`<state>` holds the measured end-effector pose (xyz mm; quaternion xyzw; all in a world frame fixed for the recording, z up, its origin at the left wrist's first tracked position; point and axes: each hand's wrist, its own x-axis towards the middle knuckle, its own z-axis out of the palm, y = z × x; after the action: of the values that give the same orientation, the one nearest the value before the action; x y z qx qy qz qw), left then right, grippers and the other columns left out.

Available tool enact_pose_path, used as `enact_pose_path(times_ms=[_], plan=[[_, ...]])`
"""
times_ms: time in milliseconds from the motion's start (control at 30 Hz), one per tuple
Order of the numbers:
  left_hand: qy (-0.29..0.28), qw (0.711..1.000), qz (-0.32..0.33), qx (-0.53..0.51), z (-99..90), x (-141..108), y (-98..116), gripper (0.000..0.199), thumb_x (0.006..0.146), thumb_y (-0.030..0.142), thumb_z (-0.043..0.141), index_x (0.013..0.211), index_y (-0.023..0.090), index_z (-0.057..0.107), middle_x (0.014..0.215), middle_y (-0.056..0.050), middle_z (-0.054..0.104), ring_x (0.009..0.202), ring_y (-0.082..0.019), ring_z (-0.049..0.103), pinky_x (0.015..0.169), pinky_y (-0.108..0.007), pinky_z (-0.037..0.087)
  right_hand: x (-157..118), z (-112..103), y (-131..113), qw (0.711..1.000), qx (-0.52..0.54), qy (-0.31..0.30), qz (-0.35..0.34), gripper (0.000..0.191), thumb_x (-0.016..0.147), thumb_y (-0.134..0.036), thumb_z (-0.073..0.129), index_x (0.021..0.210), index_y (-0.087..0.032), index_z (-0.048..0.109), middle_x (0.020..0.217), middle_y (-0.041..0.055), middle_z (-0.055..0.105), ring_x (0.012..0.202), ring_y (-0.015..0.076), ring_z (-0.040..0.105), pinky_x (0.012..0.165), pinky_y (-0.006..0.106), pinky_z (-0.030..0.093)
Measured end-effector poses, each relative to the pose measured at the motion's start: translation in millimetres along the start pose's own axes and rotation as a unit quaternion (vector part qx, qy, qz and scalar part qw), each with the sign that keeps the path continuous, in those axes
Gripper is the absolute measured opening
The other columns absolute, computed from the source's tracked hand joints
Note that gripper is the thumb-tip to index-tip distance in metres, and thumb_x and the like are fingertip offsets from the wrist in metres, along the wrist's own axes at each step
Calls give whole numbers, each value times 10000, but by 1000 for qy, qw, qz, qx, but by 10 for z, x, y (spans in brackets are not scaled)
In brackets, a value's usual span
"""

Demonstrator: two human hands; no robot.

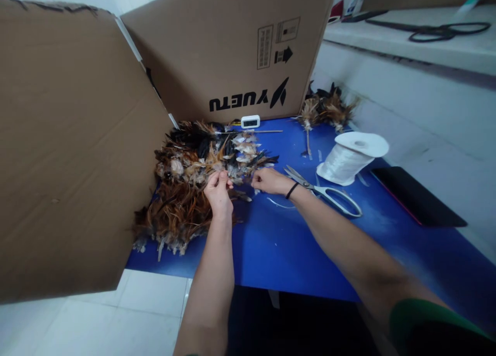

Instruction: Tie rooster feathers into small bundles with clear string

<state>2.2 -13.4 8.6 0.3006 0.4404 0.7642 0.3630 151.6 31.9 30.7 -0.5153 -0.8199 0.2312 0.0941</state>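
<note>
My left hand (219,188) is closed in a pinch at the near edge of a heap of brown, black and cream feathers (209,154). What its fingertips hold is too small to make out. A short distance to the right, my right hand (269,181) has its fingers curled shut, close to the feather tips; anything inside them is hidden. Just beyond my right wrist lie large scissors (321,191) with pale handles and parted blades. Loose brown feathers (178,211) in a fringe spread left of my left forearm.
Cardboard boxes (232,46) wall off the back and left of the blue table (294,258). A spool of white ribbon (351,157), a dark flat device (418,195), a small white digital display (250,121) and another feather bunch (327,108) stand around. Black scissors (445,31) rest on a ledge.
</note>
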Motion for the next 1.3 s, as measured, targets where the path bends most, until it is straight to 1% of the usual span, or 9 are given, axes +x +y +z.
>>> enact_pose_path(times_ms=[200, 333, 433, 633, 733, 867, 933, 1067, 1300], plan=[[27, 999, 10, -33, -37, 39, 63, 298, 647, 409, 756, 722, 137, 662, 682, 5, 572, 506, -36, 458, 456, -174, 344, -43, -13, -44, 986, 4, 164, 15, 210, 797, -175, 562, 983, -183, 660, 957, 80, 708, 849, 185, 642, 674, 243, 413], [25, 998, 25, -42, -41, 49, 93, 309, 640, 419, 762, 702, 137, 652, 708, 3, 576, 505, -32, 451, 458, -182, 332, -52, 173, -167, 998, -20, 51, -34, 141, 777, -256, 609, 874, -202, 694, 842, 68, 711, 787, 199, 642, 642, 257, 412], [26, 999, 24, -39, -39, 48, 102, 324, 634, 432, 764, 700, 137, 648, 717, 4, 572, 508, -32, 450, 462, -186, 329, -36, 293, -198, 999, -36, -20, -30, 118, 729, -307, 667, 765, -200, 700, 776, 79, 699, 759, 223, 640, 625, 275, 418], [32, 998, 0, -46, -34, 43, 110, 332, 613, 433, 777, 717, 138, 663, 642, 13, 564, 499, -38, 454, 457, -176, 333, 8, 253, -103, 999, -1, -23, -41, 90, 768, -209, 618, 698, -176, 664, 682, 53, 675, 687, 175, 633, 616, 253, 423], [33, 998, -5, -57, -29, 38, 111, 330, 602, 417, 789, 724, 135, 669, 615, 18, 560, 492, -35, 460, 448, -165, 333, -2, 129, -58, 993, 111, -8, -36, 126, 797, -218, 586, 688, -168, 625, 617, 17, 650, 569, 120, 603, 564, 224, 427], [18, 997, -35, -61, -18, 29, 90, 346, 585, 412, 803, 731, 128, 670, 627, 13, 578, 499, -41, 501, 449, -161, 360, -35, -21, -43, 933, 359, 4, -5, 61, 725, -175, 639, 724, -162, 579, 582, -14, 622, 500, 93, 567, 442, 188, 386], [7, 996, -57, -61, -14, 25, 67, 367, 559, 416, 815, 727, 125, 666, 655, 2, 599, 506, -48, 524, 446, -164, 369, -42, -67, -45, 902, 430, 12, 10, 143, 670, -144, 678, 780, -152, 587, 570, -17, 621, 492, 94, 562, 404, 179, 363], [-17, 994, -91, -51, -2, 4, 20, 381, 540, 413, 824, 730, 124, 666, 684, -7, 623, 521, -54, 543, 460, -167, 395, -30, -102, -41, 854, 519, 43, 19, 315, 585, -135, 745, 871, -128, 614, 560, -14, 631, 477, 89, 552, 389, 173, 359], [-97, 982, -152, -53, 39, -76, 33, 389, 519, 402, 841, 704, 120, 647, 644, 3, 614, 518, -62, 544, 450, -167, 396, -80, -162, -139, 807, 585, 70, -37, 330, 562, -335, 811, 721, -149, 590, 563, -1, 626, 486, 89, 547, 406, 188, 377]])
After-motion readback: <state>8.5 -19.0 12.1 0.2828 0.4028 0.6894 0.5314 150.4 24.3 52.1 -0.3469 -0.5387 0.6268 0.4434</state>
